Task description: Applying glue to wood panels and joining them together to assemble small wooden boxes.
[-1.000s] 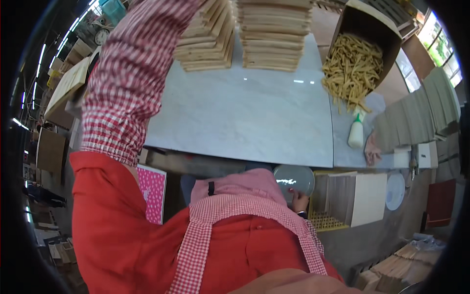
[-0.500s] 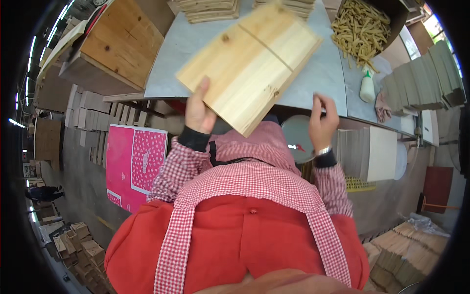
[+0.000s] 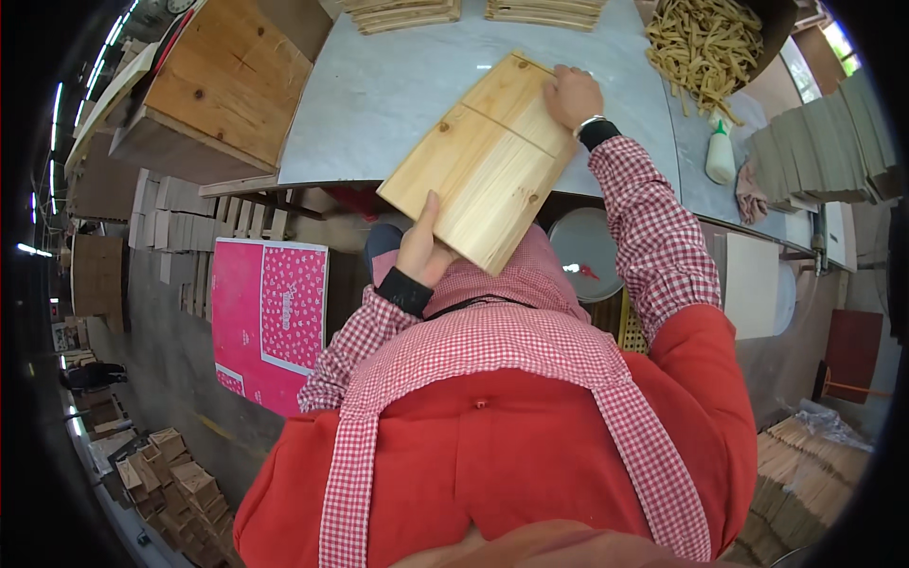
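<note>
A pale wooden board point(image 3: 483, 156) with several knots and a narrow groove across its far part lies tilted at the table's near edge, its near end jutting out over my lap. My left hand point(image 3: 423, 251) grips its near left edge, thumb on top and fingers underneath. At the far right corner my right hand point(image 3: 574, 97) is closed over the board's edge, its fingertips partly hidden.
Stacks of thin wooden pieces point(image 3: 544, 11) line the back of the grey table point(image 3: 350, 104). At right are a box of wood strips point(image 3: 705, 47), a glue bottle point(image 3: 721, 156), a rag point(image 3: 751, 194) and a row of grey boards point(image 3: 824, 142). A wooden box point(image 3: 222, 85) stands left.
My right hand has moved from beside the table's edge up and forward onto the board's far right corner. The board has come down and slightly toward me, still in my left hand.
</note>
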A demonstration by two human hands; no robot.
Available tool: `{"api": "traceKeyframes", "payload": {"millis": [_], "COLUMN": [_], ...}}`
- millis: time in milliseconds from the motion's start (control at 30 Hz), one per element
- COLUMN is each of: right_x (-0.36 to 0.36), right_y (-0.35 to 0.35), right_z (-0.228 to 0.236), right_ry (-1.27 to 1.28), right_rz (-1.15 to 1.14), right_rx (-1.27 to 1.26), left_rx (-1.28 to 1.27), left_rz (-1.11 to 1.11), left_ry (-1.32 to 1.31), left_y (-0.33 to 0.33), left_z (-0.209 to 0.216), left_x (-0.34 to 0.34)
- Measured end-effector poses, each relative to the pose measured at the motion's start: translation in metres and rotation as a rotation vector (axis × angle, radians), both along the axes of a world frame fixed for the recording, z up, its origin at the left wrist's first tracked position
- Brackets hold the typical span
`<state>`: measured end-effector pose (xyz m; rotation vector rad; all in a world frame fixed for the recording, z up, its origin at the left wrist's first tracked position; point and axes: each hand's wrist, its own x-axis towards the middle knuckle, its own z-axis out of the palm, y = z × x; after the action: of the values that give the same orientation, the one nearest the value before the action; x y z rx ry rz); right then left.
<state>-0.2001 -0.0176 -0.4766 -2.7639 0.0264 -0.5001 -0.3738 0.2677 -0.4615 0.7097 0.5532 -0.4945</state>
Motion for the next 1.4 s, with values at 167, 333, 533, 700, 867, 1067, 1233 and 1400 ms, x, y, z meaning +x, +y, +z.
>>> {"api": "traceKeyframes", "payload": {"millis": [167, 333, 533, 700, 867, 1067, 1233, 1400], "right_x": [-0.017, -0.036, -0.053, -0.084, -0.086, -0.077, -0.061, -0.012], "right_y": [0.04, 0.043, -0.056, -0.179, -0.198, -0.221, -0.162, -0.082], "right_z": [0.038, 0.006, -0.002, -0.01, -0.026, -0.035, 0.016, 0.013], "right_ry": [-0.116, 0.003, -0.5, -0.223, 0.068, -0.789, -0.871, -0.472], "right_rz": [0.068, 0.034, -0.296, -1.001, -1.024, -0.847, -0.452, -0.288], "right_rx": [0.023, 0.055, -0.016, -0.362, 0.116, 0.368, 1.073, 1.117], "left_rx": [0.056, 0.09, -0.004, -0.007, -0.015, -0.106, -0.153, -0.078], "left_rz": [0.012, -0.047, -0.086, -0.049, -0.065, 0.009, 0.015, 0.04], "left_ry": [-0.119, 0.034, 0.13, 0.058, 0.0, 0.011, 0.099, 0.044], "left_y": [0.034, 0.057, 0.095, 0.07, 0.055, 0.054, 0.033, 0.035], "left_z": [-0.012, -0.009, -0.02, -0.085, -0.113, -0.117, -0.09, -0.084], "left_x": [-0.009, -0.015, 0.013, 0.058, 0.065, 0.078, 0.074, 0.064]}}
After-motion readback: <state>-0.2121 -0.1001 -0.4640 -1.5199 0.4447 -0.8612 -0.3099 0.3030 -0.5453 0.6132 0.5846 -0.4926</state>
